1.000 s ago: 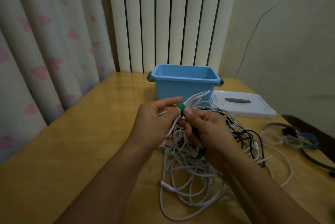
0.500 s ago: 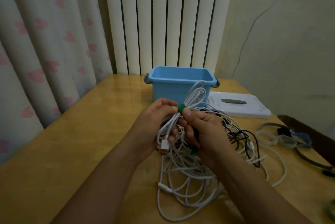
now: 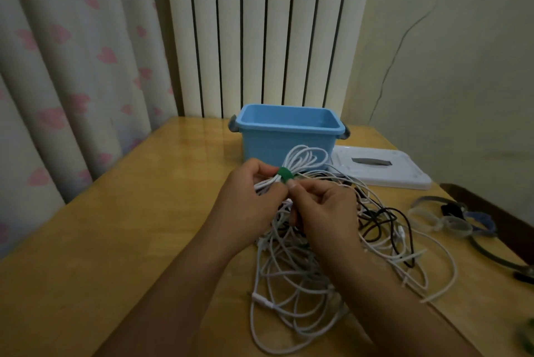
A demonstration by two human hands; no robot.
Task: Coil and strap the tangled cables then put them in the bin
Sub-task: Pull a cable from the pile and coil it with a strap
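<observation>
Both hands meet over a coiled white cable (image 3: pixel 303 158), and the step in hand looks like the strapping: the left hand (image 3: pixel 248 197) curls round the gathered strands just behind the green strap (image 3: pixel 284 175), while the right hand (image 3: pixel 323 209) pinches the strap's near edge between thumb and forefinger, pressing it onto the bundle. Whether the strap's tail is fully closed I cannot tell, since the fingertips cover it. Beyond the pinch the finished loops fan out toward the blue bin (image 3: pixel 289 137), which stands open just past them with nothing visible inside; its white lid (image 3: pixel 378 169) lies to the right of the grip. Below the hands the tangled cables (image 3: pixel 318 270), white with some black, lie in a loose heap on the table (image 3: pixel 115 241), so most of the task remains. Next comes seating the strap firmly, then lifting the bundle clear of the heap without snagging strands and dropping it forward into the bin
</observation>
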